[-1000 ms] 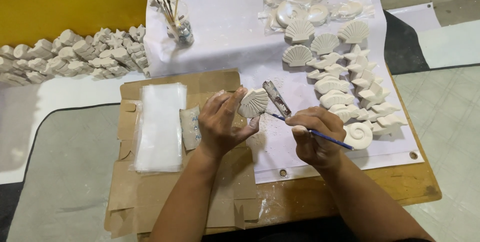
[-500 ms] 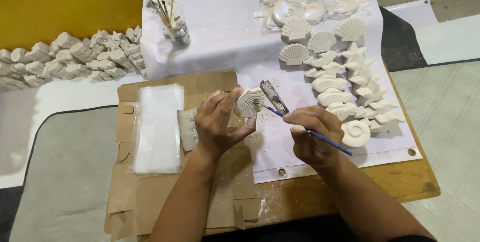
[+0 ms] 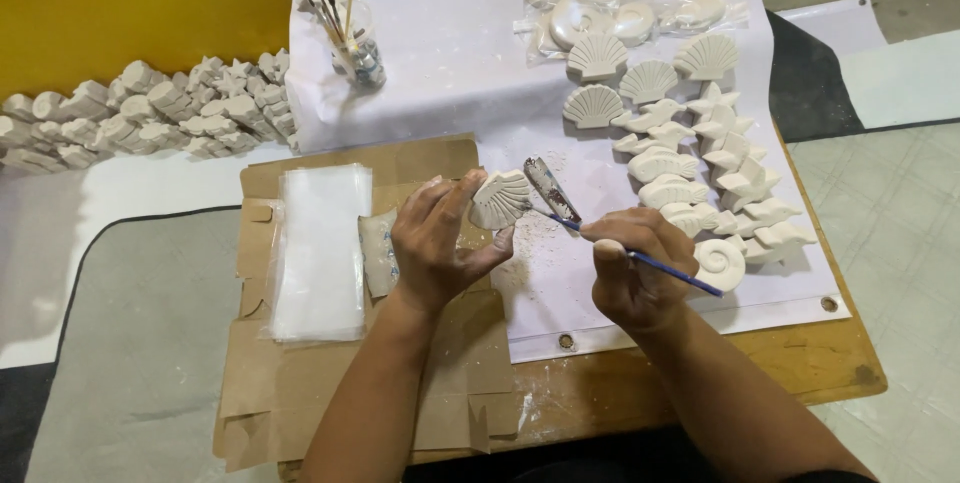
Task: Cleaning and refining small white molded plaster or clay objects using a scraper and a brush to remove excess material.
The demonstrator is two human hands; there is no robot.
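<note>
- My left hand point(image 3: 440, 243) has its grip closed around a white scallop-shell casting point(image 3: 500, 199), thumb on one side and fingers curled behind it, holding it up just above the counter point(image 3: 800, 363) with its ribbed face turned toward me.
- My right hand point(image 3: 630, 268) has its grip pinched shut on a thin blue-handled tool point(image 3: 640, 259); the handle sticks out to the right past my knuckles, and the tip reaches left to touch the lower right edge of the shell.
- Just behind the shell a small metal file point(image 3: 551, 189) lies on the white sheet point(image 3: 450, 63), with pale dust and crumbs scattered on the sheet under my hands.
- Under my left wrist lies flattened brown cardboard point(image 3: 300, 393), carrying a stack of clear plastic bags point(image 3: 320, 243) and, just beside my left palm, a small pale sponge-like pad point(image 3: 378, 251).
- To the right of my right hand, rows of white shell castings point(image 3: 690, 163) lie on the sheet: scallops, conches and a spiral shell point(image 3: 722, 261) nearest my knuckles.
- Farther back some castings sit in clear bags point(image 3: 600, 3).
- A glass jar of brushes point(image 3: 358, 48) stands at the sheet's left edge.
- Along the yellow wall point(image 3: 130, 3) to my left runs a heap of more white castings point(image 3: 140, 113).
</note>
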